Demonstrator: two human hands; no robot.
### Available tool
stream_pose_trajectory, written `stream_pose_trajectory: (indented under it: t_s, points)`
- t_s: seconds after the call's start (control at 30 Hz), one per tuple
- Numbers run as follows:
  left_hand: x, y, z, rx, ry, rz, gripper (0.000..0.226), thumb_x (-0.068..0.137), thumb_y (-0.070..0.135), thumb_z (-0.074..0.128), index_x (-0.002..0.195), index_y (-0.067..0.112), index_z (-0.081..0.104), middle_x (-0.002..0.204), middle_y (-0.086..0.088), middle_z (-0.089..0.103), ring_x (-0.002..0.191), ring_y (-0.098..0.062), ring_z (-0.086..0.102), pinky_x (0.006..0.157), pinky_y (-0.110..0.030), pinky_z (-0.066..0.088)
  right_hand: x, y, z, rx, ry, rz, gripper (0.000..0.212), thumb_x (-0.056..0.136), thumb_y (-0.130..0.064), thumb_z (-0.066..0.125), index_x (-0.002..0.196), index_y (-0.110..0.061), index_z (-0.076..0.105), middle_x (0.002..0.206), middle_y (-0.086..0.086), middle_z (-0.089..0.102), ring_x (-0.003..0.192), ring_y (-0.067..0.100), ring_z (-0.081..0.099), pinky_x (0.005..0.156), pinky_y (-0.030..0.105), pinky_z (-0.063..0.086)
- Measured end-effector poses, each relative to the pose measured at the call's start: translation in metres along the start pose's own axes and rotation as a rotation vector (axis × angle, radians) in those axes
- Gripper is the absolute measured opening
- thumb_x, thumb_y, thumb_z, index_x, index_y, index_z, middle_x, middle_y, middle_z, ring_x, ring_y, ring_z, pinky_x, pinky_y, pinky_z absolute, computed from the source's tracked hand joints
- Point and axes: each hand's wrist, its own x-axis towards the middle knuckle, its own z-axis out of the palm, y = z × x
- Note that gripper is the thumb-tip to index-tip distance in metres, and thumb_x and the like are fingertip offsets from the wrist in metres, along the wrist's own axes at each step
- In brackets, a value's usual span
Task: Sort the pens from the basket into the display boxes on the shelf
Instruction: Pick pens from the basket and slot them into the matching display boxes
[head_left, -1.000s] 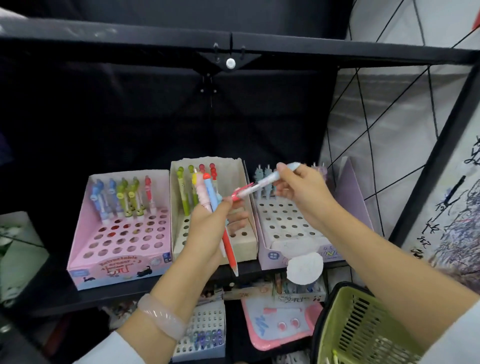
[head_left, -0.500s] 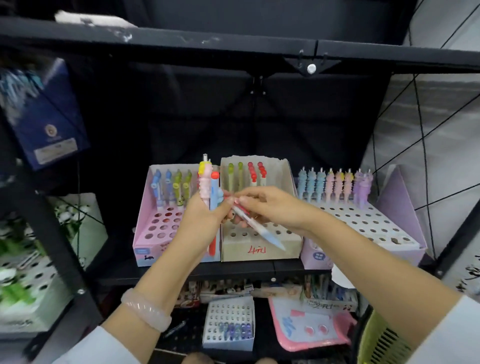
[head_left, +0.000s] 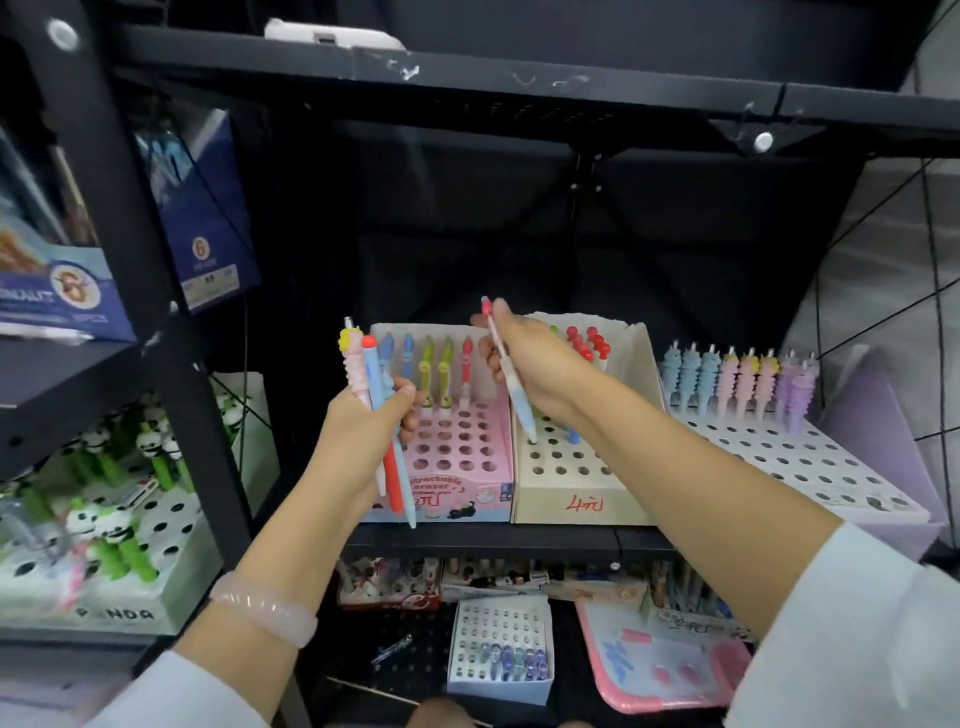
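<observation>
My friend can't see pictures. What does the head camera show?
The right hand lowers a white-and-blue pen, tip down, over the holes of the beige display box. The left hand grips a bundle of pens before the pink display box.

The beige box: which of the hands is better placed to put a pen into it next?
The right hand. It holds one pen, tip down, just over the holes of the beige box. The left hand grips a bundle of pens before the pink box.
</observation>
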Motion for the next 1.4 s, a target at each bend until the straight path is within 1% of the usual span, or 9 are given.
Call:
stream_pose_trajectory:
  t_s: [0.2,0.33,0.43,0.57,0.73,0.87,1.03,1.27,1.4]
  points:
    - [0.007,-0.009,-0.013,-0.047,-0.001,-0.153,0.006,0.090,0.003,0.056,0.084,0.006,0.058,0.063,-0.002,0.065,0.045,-0.005,0.053,0.044,-0.018,0.047,0.020,-0.002,0.007,0.067,0.079,-0.119,0.022,0.099,-0.023,0.043,0.109,-0.008,0.056,0.075,0.001,0.052,0.067,0.008,0.048,0.067,0.020,0.043]
    - [0.005,-0.016,-0.018,0.008,0.021,-0.152,0.008,0.090,0.002,0.055,0.085,0.006,0.060,0.070,-0.007,0.064,0.045,-0.006,0.053,0.045,-0.016,0.048,0.029,-0.005,0.002,-0.188,0.181,-0.265,0.011,0.094,-0.013,0.051,0.105,-0.009,0.050,0.093,0.005,0.064,0.089,0.016,0.062,0.082,0.025,0.051]
    - [0.003,-0.018,-0.018,0.049,0.019,-0.127,0.007,0.091,0.003,0.055,0.087,0.006,0.060,0.072,-0.008,0.064,0.051,-0.010,0.053,0.047,-0.016,0.050,0.032,-0.005,-0.004,-0.459,0.197,-0.307,0.012,0.091,-0.018,0.057,0.100,-0.015,0.050,0.104,0.005,0.064,0.094,0.015,0.060,0.076,0.019,0.048]
    - [0.002,-0.016,-0.017,0.095,0.010,-0.114,0.006,0.091,0.003,0.054,0.090,0.004,0.060,0.076,-0.009,0.065,0.055,-0.012,0.053,0.049,-0.017,0.052,0.032,0.001,-0.009,-0.757,0.178,-0.378,0.016,0.088,-0.016,0.061,0.104,-0.013,0.061,0.092,0.001,0.061,0.090,0.015,0.060,0.074,0.019,0.045]
    - [0.002,-0.015,-0.017,0.102,0.016,-0.130,0.005,0.091,0.006,0.056,0.090,0.007,0.060,0.076,-0.008,0.066,0.056,-0.012,0.053,0.052,-0.019,0.052,0.032,0.002,-0.012,-0.789,0.247,-0.361,0.022,0.088,-0.017,0.062,0.106,-0.005,0.061,0.094,0.013,0.069,0.089,0.027,0.065,0.088,0.039,0.050]
    - [0.002,-0.016,-0.017,0.090,0.023,-0.130,0.005,0.091,0.006,0.056,0.091,0.006,0.060,0.075,-0.007,0.066,0.054,-0.011,0.054,0.050,-0.018,0.052,0.033,0.005,-0.013,-0.923,0.220,-0.334,0.018,0.089,-0.013,0.057,0.105,-0.006,0.062,0.094,0.012,0.069,0.089,0.025,0.064,0.084,0.037,0.051]
    - [0.001,-0.016,-0.019,0.027,0.019,-0.114,0.005,0.090,0.006,0.057,0.092,0.003,0.060,0.075,-0.009,0.066,0.047,-0.006,0.056,0.050,-0.019,0.052,0.037,0.002,-0.007,-1.109,0.164,-0.259,0.033,0.094,-0.020,0.048,0.125,-0.010,0.054,0.117,0.014,0.061,0.104,0.027,0.057,0.090,0.038,0.048]
    - [-0.001,-0.012,-0.020,-0.044,-0.067,-0.081,0.005,0.091,0.008,0.056,0.096,0.008,0.056,0.073,-0.005,0.071,0.052,-0.013,0.061,0.049,-0.023,0.051,0.029,0.009,-0.002,-1.163,0.224,-0.349,0.025,0.095,-0.012,0.046,0.119,-0.011,0.050,0.097,0.012,0.062,0.082,0.027,0.060,0.072,0.038,0.053]
    - [-0.003,-0.008,-0.017,-0.053,-0.108,-0.054,0.006,0.092,0.009,0.054,0.097,0.011,0.055,0.070,-0.002,0.072,0.049,-0.009,0.058,0.047,-0.020,0.049,0.029,0.004,0.001,-1.461,0.212,-0.342,0.033,0.088,0.004,0.044,0.120,-0.005,0.046,0.073,0.004,0.044,0.071,0.024,0.046,0.058,0.033,0.036]
